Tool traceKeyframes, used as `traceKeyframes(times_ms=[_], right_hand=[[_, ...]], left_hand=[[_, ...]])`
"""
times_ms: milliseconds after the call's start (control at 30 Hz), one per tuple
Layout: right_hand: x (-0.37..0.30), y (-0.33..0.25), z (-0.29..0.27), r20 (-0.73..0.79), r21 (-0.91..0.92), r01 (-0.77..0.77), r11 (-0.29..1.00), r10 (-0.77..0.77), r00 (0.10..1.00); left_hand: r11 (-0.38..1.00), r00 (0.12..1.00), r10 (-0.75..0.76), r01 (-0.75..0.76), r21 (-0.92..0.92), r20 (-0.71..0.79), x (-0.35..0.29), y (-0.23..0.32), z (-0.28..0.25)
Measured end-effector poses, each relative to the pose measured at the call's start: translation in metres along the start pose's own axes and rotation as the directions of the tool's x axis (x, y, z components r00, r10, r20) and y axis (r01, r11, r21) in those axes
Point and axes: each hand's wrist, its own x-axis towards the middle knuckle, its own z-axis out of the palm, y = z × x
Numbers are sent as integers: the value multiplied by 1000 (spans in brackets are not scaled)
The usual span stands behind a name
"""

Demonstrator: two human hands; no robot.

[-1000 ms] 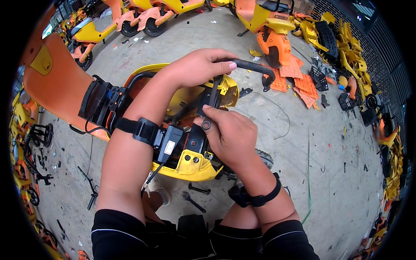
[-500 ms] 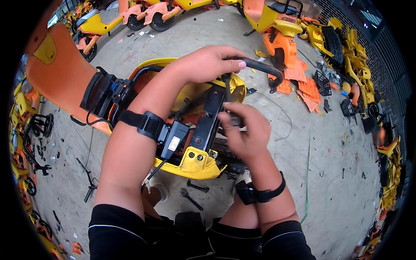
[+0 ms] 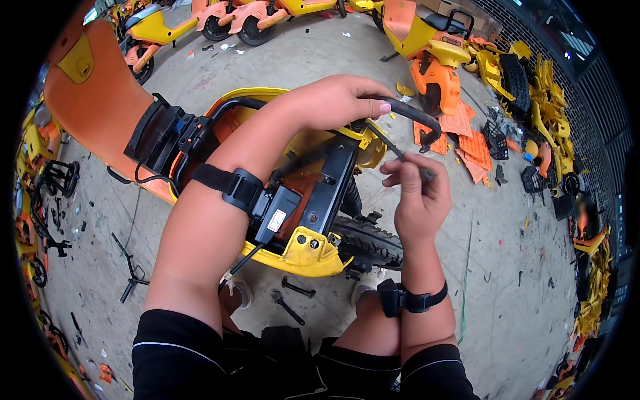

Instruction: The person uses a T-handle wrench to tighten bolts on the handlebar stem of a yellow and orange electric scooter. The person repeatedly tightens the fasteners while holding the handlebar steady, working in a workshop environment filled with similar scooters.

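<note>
My left hand (image 3: 343, 103) reaches across the yellow and orange scooter body (image 3: 313, 260). Its fingers are closed round a curved black tubular bar (image 3: 417, 117). Lower right of it, my right hand (image 3: 423, 200) grips the end of a slim dark rod-shaped hand tool (image 3: 389, 143). The rod's far end meets the yellow rear part just under the bar; its tip is too small to make out. Below lie a black battery-like box (image 3: 337, 175), a black module with a white label (image 3: 279, 212) and the rear tyre (image 3: 370, 240).
A wrench (image 3: 288, 308) and a short black bracket (image 3: 298, 287) lie on the floor by my feet. A T-shaped tool (image 3: 133, 277) is at the left. Orange panels (image 3: 473, 148), a parked scooter (image 3: 437, 53) and heaped yellow parts (image 3: 543, 100) stand farther off.
My right hand has moved right and slightly down with the tool, whose shaft now shows. The left hand stays on the bar. The view has shifted slightly.
</note>
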Motion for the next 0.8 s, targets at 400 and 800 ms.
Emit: traceKeyframes(times_ms=[400, 800], right_hand=[[-9, -14, 8, 218, -459, 350, 817, -278, 935], [23, 16, -15, -120, 312, -121, 942, 165, 979]], left_hand=[[999, 1000, 13, -13, 29, 4, 2, -4, 0], [1000, 1000, -1, 1, 1, -4, 3, -4, 1]])
